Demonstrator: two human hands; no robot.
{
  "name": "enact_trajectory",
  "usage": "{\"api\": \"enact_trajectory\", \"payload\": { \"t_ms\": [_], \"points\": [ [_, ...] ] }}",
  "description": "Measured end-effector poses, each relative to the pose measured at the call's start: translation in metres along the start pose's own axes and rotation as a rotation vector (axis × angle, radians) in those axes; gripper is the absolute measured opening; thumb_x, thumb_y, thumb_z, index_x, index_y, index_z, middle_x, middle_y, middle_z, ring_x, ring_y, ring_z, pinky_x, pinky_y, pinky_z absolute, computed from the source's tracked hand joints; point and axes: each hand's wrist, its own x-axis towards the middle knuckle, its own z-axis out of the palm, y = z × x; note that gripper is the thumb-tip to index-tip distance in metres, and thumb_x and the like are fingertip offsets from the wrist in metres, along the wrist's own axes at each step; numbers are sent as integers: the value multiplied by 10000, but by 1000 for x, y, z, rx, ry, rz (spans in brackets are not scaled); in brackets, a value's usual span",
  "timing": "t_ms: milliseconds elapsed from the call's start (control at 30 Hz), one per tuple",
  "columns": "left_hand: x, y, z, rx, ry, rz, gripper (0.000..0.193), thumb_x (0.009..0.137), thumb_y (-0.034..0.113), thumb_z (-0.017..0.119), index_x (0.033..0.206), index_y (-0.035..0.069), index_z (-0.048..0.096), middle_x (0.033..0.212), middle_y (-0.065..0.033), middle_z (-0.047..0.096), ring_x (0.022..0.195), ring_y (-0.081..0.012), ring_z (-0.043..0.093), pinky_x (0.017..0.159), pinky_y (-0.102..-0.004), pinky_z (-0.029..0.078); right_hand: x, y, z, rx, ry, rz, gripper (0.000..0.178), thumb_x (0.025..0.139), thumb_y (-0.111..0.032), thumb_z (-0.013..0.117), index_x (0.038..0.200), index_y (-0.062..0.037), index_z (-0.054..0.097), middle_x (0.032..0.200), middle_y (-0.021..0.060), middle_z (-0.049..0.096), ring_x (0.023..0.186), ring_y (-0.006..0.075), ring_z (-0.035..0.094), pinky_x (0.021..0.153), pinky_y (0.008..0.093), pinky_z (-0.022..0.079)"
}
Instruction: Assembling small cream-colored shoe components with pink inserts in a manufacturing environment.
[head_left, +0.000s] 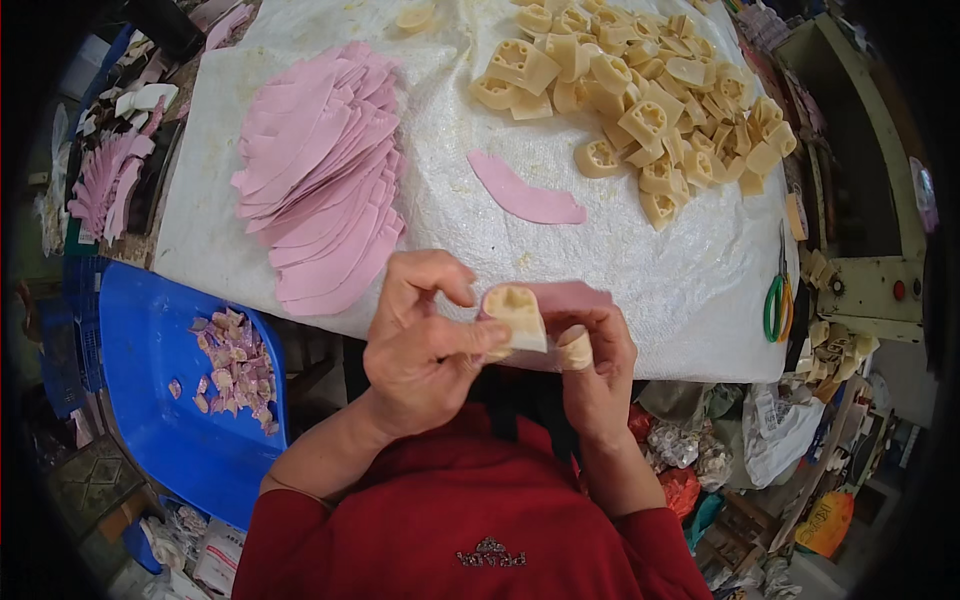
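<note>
Seen from the head camera, looking down: a person in a red top sits at a table covered with a white cloth (620, 260), which serves as the landmark here. Just over the cloth's near edge, both hands meet. The left hand (425, 345) curls around a cream-coloured block (516, 316), thumb and fingers pressed against its side. The right hand (595, 365), one fingertip wrapped in tape, pinches the same block from the other side, together with a pink strip (565, 298) lying behind it and partly hidden.

On the cloth, toward its far right, a heap of cream blocks (640, 90) like the held one spreads out. On its left half lies a fanned stack of pink curved strips (320, 180). Between the two, near the cloth's middle, rests a single pink strip (525, 195).

Off the cloth's right edge lie green-handled scissors (778, 300). Off its near left corner sits a blue tray (150, 400) holding small pink scraps (235, 365).
</note>
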Motion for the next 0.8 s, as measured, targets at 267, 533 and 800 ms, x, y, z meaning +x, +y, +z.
{"api": "enact_trajectory", "payload": {
  "t_ms": [267,533,800],
  "points": [
    [-10,-1,2,115,-250,110,251,632,-72,709,835,16,591,934,-111,605,786,-229,600,663,-320,452,0,-8,1,340,-88,28,283,995,-208,434,1110,43,499,1164,211,581,1038,238,594,891,366,493],
    [-6,3,17,495,-278,232,171,653,-10,652,803,22,576,839,-64,547,680,-197,522,554,-313,340,-4,-11,7,117,-50,89,349,991,-253,415,1124,52,520,1228,274,538,1122,307,563,933,402,478],
    [-6,5,12,265,-246,-71,189,673,-84,658,790,17,550,858,-103,581,710,-231,564,595,-313,445,17,-26,-26,-232,-315,46,564,941,-486,448,1190,11,546,1033,160,641,970,251,628,841,342,483]
  ]
}}
